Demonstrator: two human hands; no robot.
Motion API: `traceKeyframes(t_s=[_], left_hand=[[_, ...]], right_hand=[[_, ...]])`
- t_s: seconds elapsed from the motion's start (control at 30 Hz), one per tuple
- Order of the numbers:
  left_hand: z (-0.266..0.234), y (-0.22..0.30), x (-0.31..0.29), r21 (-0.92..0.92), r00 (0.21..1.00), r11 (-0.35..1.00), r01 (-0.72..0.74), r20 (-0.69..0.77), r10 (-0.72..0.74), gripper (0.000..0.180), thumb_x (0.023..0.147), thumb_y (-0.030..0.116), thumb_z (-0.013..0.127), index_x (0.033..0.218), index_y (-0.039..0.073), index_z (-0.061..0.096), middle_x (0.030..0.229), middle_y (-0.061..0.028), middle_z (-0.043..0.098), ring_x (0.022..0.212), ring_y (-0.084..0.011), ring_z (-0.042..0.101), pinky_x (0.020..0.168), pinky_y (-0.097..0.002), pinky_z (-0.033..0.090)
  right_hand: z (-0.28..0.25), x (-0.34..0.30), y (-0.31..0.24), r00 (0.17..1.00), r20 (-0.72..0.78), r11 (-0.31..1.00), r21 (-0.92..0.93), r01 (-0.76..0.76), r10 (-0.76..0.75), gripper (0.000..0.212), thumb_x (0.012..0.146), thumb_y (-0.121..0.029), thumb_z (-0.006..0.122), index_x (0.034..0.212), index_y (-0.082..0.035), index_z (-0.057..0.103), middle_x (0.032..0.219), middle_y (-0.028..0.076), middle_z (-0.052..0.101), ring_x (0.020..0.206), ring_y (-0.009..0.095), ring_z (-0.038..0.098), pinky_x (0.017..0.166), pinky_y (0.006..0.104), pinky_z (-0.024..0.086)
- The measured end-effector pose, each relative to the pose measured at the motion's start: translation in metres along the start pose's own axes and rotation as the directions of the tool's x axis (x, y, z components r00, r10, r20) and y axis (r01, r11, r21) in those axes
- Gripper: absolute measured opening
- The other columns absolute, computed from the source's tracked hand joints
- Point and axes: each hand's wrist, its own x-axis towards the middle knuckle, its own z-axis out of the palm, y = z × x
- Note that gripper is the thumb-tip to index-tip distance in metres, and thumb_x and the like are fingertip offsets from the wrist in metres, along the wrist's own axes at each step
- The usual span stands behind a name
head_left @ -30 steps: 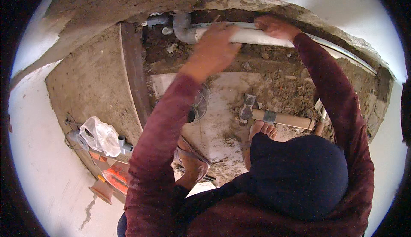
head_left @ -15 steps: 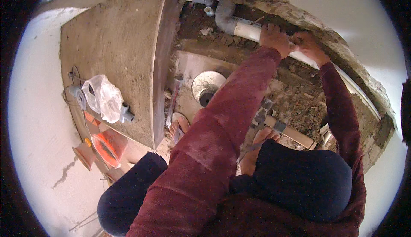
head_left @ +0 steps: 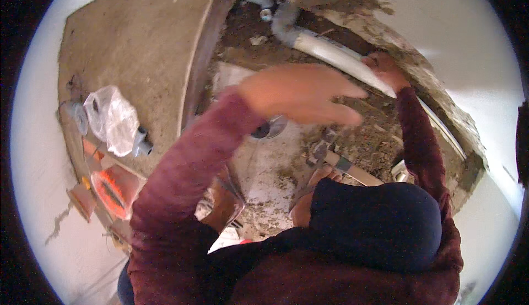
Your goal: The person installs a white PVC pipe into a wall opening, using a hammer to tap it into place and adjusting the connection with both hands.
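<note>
Hands (head_left: 302,92) apart, R (head_left: 389,71) @ pipe (head_left: 333,57) edge

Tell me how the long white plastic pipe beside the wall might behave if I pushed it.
The pipe is probably stiff, as it runs nearly straight. It likely won't roll freely, since its end meets a curved grey plastic fitting. Its smooth-looking surface may be somewhat slippery.

1. Long white cylindrical pipe (head_left: 336,58): smooth plastic, slightly glossy.
2. Grey curved pipe elbow (head_left: 284,23), at the white pipe's upper-left end: matt, dirt-dusted plastic.
3. Crumpled, clear bag (head_left: 118,126), far left of the pipe: thin, shiny plastic film.
4. Tan-handled hammer (head_left: 355,171), below the pipe: wooden handle, dull metal-looking head.
5. Loose brown earth (head_left: 374,134), below the pipe: rough, crumbly, matt.
</note>
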Motion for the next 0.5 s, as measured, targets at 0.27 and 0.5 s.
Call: traceKeyframes(t_s=[0.27,0.5], left_hand=[[-0.011,-0.052,-0.06,0.261,0.889,0.882,0.392,-0.356,-0.289,0.048,0.086,0.042,0.057,0.12,0.008,0.055,0.111,-0.0179,0.06,0.103,-0.0347,0.057,0.087,-0.0416,0.045],[-0.027,-0.095,-0.076,0.022,0.679,0.78,0.625,-0.508,-0.53,0.049,0.085,0.04,0.058,0.117,0.003,0.055,0.107,-0.0207,0.061,0.1,-0.0369,0.058,0.086,-0.0421,0.046]], right_hand=[[0.052,0.04,0.063,0.96,-0.193,0.976,-0.121,0.182,-0.203,0.038,0.087,-0.038,0.052,0.084,-0.001,0.059,0.083,0.019,0.058,0.077,0.035,0.055,0.07,0.0462,0.042],[0.034,0.035,0.027,0.998,-0.065,0.974,0.225,0.034,-0.019,0.043,0.085,-0.042,0.056,0.08,0.001,0.056,0.074,0.02,0.053,0.07,0.034,0.051,0.064,0.0456,0.038]])
